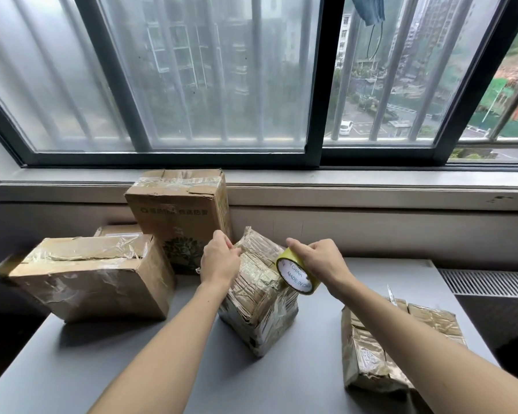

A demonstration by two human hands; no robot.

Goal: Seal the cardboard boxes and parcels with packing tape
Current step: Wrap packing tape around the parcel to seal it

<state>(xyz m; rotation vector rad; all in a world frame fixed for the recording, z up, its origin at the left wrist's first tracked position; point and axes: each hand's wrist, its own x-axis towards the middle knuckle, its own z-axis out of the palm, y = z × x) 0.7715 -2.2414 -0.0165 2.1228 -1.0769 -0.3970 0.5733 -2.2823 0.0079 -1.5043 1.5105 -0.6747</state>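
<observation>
1. Head view, the hands: we are looking down two bare forearms reaching over a grey desk (72, 369). The left hand (220, 259) is pinching the crinkled top edge of the middle parcel (260, 309), its fingers (233, 248) curled together. Whether they are nipping a loose tape end or the wrapping itself, we cannot tell.
2. The right hand (320, 258) is gripping the tape roll (296, 274), thumb over the top and fingers wrapping round the far side, where they are hidden from us. The yellow roll is hovering against the parcel's upper right side, its white printed core facing us.
3. The middle parcel is standing tilted at the desk's centre, already shining with clear tape.
4. At the left a low box (93, 276) is lying with wrinkled tape across its lid, its far left corner fading into shadow.
5. Behind it a tall box (180, 216) is standing upright against the sill (371, 180), its print too faint for us to read. A small box (117, 230) is peeking out between those two, mostly covered.
6. At the right a second parcel (386, 348) is partly hidden by the right forearm.
7. Beyond, the window (222, 85) is looking hazy on the left, and a blue cloth (368, 8) is hanging cut off at the top edge.
</observation>
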